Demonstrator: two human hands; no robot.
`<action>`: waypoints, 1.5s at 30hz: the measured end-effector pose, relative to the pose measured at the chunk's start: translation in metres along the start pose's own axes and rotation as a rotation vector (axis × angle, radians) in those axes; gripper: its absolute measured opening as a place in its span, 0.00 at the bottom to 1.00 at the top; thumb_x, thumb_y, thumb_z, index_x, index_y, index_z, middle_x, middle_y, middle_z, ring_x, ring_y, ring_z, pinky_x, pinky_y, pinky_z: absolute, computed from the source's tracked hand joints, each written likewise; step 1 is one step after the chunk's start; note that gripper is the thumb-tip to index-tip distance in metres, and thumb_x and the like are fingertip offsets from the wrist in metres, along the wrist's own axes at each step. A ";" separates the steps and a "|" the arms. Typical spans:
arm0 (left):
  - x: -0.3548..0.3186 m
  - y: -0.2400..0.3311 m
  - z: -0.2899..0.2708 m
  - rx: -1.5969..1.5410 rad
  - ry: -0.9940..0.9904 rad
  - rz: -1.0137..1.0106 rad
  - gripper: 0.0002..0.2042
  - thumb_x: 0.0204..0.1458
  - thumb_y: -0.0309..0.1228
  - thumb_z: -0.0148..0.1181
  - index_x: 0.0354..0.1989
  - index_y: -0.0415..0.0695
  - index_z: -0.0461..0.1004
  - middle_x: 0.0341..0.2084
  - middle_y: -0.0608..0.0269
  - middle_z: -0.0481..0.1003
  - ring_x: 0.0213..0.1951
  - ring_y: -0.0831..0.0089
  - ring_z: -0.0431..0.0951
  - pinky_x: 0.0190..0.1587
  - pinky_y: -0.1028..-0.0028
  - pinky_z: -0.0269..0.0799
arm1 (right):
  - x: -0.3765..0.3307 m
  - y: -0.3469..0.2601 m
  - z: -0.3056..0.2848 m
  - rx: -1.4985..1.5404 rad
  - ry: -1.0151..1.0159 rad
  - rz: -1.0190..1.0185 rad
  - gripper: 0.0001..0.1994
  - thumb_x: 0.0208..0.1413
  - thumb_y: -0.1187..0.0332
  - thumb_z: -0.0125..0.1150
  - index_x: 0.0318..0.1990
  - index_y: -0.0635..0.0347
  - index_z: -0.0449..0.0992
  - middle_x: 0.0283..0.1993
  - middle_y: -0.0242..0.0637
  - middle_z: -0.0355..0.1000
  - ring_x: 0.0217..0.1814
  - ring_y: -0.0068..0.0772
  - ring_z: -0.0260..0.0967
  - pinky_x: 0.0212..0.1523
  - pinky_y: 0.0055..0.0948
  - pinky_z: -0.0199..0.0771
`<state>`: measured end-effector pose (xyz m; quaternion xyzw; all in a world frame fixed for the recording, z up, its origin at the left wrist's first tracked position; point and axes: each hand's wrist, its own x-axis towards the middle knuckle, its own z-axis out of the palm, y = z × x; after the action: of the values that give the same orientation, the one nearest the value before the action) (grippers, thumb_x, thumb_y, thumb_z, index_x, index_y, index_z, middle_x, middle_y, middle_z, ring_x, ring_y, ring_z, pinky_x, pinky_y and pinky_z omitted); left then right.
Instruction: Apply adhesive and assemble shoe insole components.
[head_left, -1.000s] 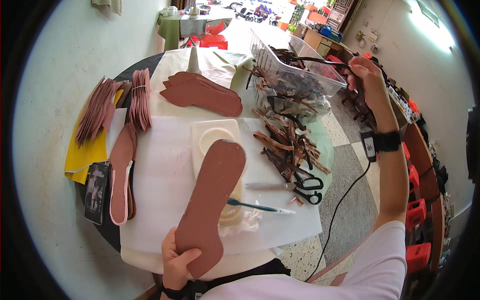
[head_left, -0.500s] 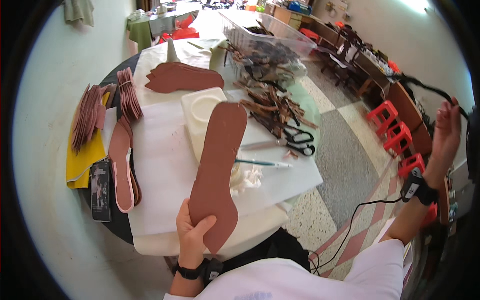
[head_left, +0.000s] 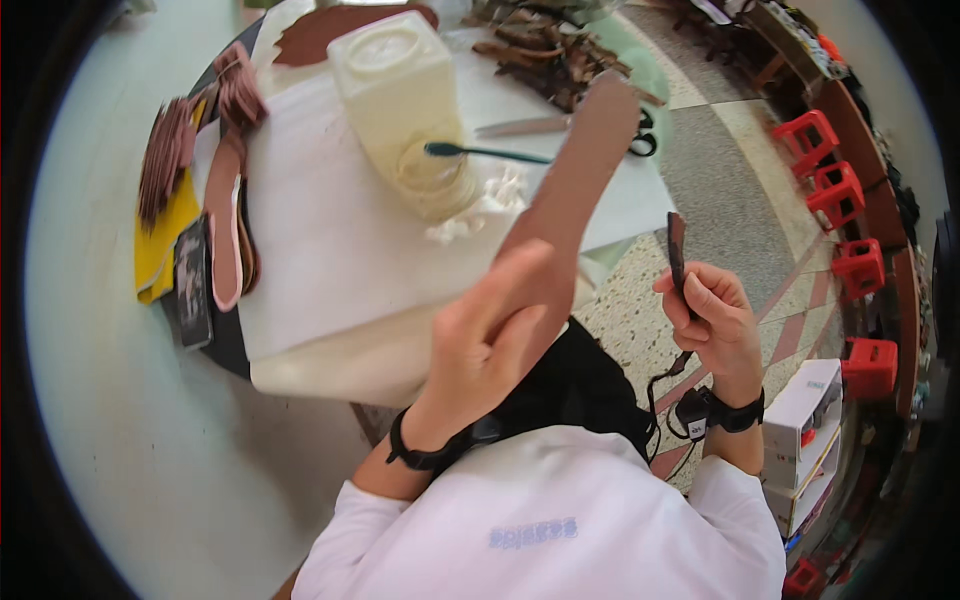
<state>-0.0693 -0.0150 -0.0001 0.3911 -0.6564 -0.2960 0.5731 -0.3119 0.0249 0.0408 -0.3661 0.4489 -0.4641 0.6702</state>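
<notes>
Hands (head_left: 490, 340) hold flat brown insole (head_left: 575, 190).

Our left hand (head_left: 490, 335) covers the heel end of the brown sole (head_left: 575, 185), which is motion-blurred. Our right hand (head_left: 712, 320) hides the lower part of the dark strap (head_left: 677, 250). The top edge cuts off the brown pieces (head_left: 540, 50) on the worktop (head_left: 330, 250).
</notes>
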 end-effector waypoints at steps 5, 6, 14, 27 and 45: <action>-0.013 0.004 0.025 -0.063 -0.152 -0.146 0.08 0.47 0.19 0.58 0.36 0.38 0.76 0.27 0.57 0.75 0.26 0.71 0.74 0.29 0.77 0.68 | 0.006 0.021 -0.001 0.055 -0.135 0.171 0.17 0.64 0.60 0.44 0.41 0.69 0.72 0.21 0.24 0.61 0.14 0.08 0.43 0.13 0.12 0.40; -0.015 0.003 0.030 -0.087 -0.136 -0.171 0.09 0.46 0.19 0.60 0.37 0.38 0.77 0.28 0.60 0.76 0.28 0.77 0.73 0.31 0.80 0.67 | 0.008 0.024 -0.003 0.059 -0.153 0.182 0.17 0.64 0.60 0.44 0.41 0.69 0.72 0.21 0.24 0.61 0.14 0.08 0.43 0.13 0.12 0.40; -0.016 0.005 0.059 -0.049 -0.195 -0.202 0.07 0.45 0.23 0.62 0.34 0.38 0.76 0.24 0.59 0.75 0.26 0.73 0.74 0.30 0.77 0.68 | 0.012 0.030 -0.026 0.053 -0.261 0.356 0.17 0.63 0.60 0.46 0.38 0.67 0.74 0.20 0.24 0.61 0.14 0.09 0.46 0.13 0.13 0.42; -0.026 0.001 0.069 -0.016 -0.296 -0.147 0.06 0.45 0.18 0.59 0.33 0.38 0.77 0.24 0.62 0.76 0.24 0.78 0.73 0.27 0.80 0.66 | 0.000 0.054 -0.016 -0.611 0.052 -0.223 0.05 0.52 0.78 0.57 0.36 0.69 0.72 0.18 0.33 0.64 0.18 0.17 0.59 0.20 0.20 0.60; -0.024 -0.001 -0.004 -0.370 -0.736 -0.589 0.08 0.45 0.16 0.57 0.34 0.35 0.74 0.23 0.60 0.76 0.27 0.77 0.73 0.32 0.78 0.67 | 0.021 0.096 -0.101 -0.479 0.103 -0.028 0.06 0.53 0.78 0.55 0.37 0.69 0.72 0.26 0.28 0.69 0.27 0.13 0.61 0.26 0.15 0.59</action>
<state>-0.0646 0.0055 -0.0125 0.3214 -0.6134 -0.6747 0.2554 -0.3754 0.0261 -0.0852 -0.4963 0.5746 -0.3718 0.5342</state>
